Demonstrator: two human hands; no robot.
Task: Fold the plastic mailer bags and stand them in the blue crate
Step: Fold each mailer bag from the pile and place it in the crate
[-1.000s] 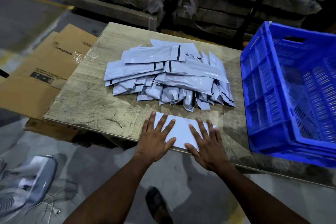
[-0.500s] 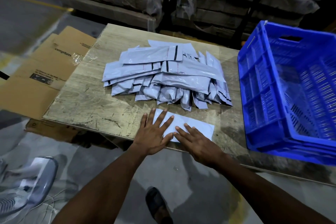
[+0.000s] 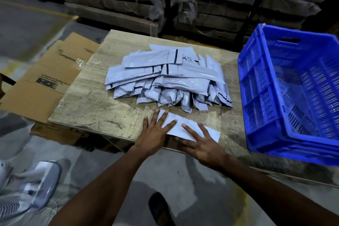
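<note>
While both hands are lying flat with fingers spread, gripping nothing, the left hand is pressing the left end of a white mailer bag and the right hand is pressing its near edge at the front of the bench. Creasing looks to be the step in hand; next comes lifting it and standing it in the blue crate, sitting to the right. Behind is waiting the pile of mailers.

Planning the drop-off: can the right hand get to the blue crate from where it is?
Probably yes: the right hand lies flat on the mailer, and only bare table separates it from the blue crate, open side up.
</note>
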